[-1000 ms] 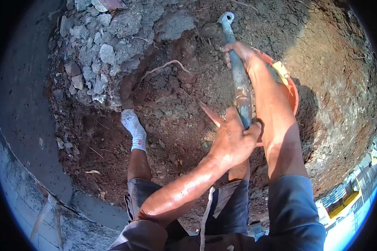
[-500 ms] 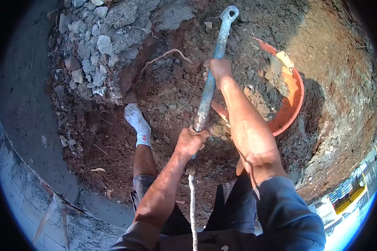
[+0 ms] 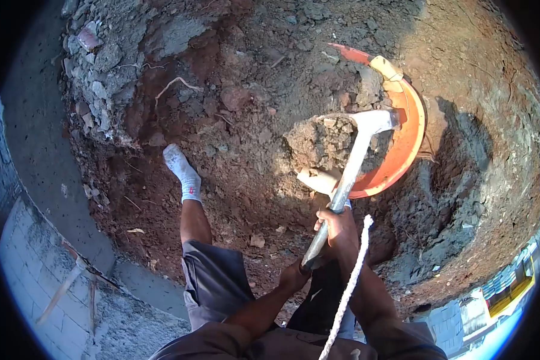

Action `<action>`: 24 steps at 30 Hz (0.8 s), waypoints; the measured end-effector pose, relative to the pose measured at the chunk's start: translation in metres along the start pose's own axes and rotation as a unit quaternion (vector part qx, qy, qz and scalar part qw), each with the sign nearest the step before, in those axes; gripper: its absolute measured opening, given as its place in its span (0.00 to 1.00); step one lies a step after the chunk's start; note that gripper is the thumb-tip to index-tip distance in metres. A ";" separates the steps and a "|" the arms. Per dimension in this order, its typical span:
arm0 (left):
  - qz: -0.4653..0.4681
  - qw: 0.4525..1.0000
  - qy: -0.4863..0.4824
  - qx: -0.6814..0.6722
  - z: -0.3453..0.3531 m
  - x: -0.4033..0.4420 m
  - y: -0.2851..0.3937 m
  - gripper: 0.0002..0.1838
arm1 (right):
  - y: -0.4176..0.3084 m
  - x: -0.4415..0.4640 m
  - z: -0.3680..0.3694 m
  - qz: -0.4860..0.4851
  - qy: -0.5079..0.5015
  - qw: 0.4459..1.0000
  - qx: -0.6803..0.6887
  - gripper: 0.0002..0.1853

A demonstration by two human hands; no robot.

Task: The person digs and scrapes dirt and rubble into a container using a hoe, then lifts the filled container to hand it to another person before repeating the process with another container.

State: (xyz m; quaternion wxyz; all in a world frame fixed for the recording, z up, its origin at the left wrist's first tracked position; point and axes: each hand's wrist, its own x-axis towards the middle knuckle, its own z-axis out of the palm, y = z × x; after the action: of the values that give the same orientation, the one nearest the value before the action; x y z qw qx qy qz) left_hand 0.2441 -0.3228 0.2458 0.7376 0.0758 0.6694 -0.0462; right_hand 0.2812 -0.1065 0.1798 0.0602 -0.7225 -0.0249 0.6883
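Note:
Both my hands grip the handle of a hoe (image 3: 355, 165). My left hand (image 3: 294, 278) is closed round its lower end, near my lap. Farther up the handle, my right hand (image 3: 337, 227) is wrapped round it. The metal head lies over an orange basin (image 3: 409, 141), whose yellowish handles show at the top and lower left. Clods of soil (image 3: 321, 144) lie at the basin's left side, against the hoe head. How deep the blade sits is hidden.
A foot in a white sock (image 3: 183, 171) stands on the soil at left. Broken rubble (image 3: 102, 90) rises at upper left beside a grey concrete wall (image 3: 36, 132). A thin root (image 3: 177, 84) sticks out of the earth. A white rope (image 3: 349, 288) hangs in front of my body.
The hoe's head has come down from the top of the view to the basin. Both hands have moved lower, toward my body, still holding the handle. Soil clods now show at the basin's left.

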 end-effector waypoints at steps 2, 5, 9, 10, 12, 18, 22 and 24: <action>-0.034 0.997 -0.024 0.060 -0.017 -0.007 0.026 0.26 | 0.005 0.005 -0.016 0.026 0.036 0.999 -0.003 0.24; 0.024 0.995 -0.067 -0.067 0.001 -0.006 0.006 0.23 | 0.004 -0.025 -0.020 -0.061 0.026 0.997 0.028 0.20; 0.216 0.976 0.007 -0.006 -0.047 0.043 0.121 0.21 | -0.137 -0.064 0.010 -0.285 -0.009 0.957 0.050 0.14; 0.281 0.956 0.022 0.087 -0.086 0.018 0.188 0.18 | -0.181 -0.081 0.018 -0.340 -0.039 0.938 0.050 0.12; 0.466 0.881 0.073 0.029 -0.119 0.009 0.263 0.19 | -0.262 -0.123 0.043 -0.454 0.029 0.891 0.004 0.11; 0.536 0.842 0.062 0.000 -0.276 -0.012 0.424 0.21 | -0.458 -0.107 0.109 -0.625 0.003 0.781 -0.008 0.09; 0.389 0.918 0.078 -0.018 -0.341 0.060 0.303 0.23 | -0.322 -0.003 0.229 -0.536 0.015 0.843 -0.040 0.19; 0.238 0.958 0.117 -0.109 -0.318 0.061 0.138 0.20 | -0.181 0.074 0.277 -0.327 0.004 0.943 -0.055 0.10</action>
State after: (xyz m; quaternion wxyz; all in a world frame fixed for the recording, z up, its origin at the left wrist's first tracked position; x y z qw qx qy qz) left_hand -0.0382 -0.1296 0.1625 0.6475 0.1570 0.7147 0.2128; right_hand 0.0175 0.0961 0.1164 0.2425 -0.6791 -0.2974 0.6257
